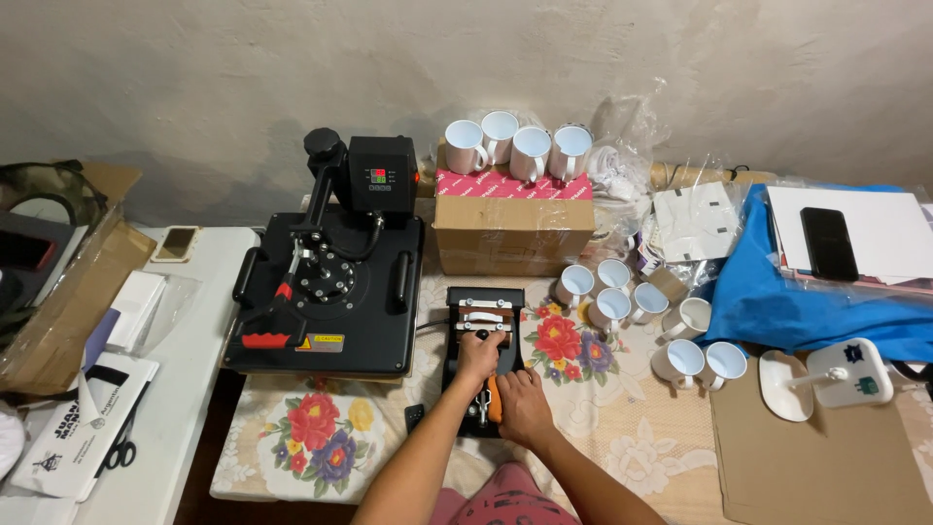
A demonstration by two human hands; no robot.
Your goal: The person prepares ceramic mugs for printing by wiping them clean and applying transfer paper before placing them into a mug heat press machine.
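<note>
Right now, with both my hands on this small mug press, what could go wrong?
1. Your left hand and right hand both sit on the small mug press; if it is hot or the orange lever snaps shut, fingers could get burned or pinched.
2. The white mugs stand loose just beside the press; a jolt or a swinging elbow might knock them over.

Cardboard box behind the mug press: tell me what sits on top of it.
Four white mugs lie in a row on the cardboard box, which has a pink strip along its top edge. The box is closed, so its inside is hidden.
</note>
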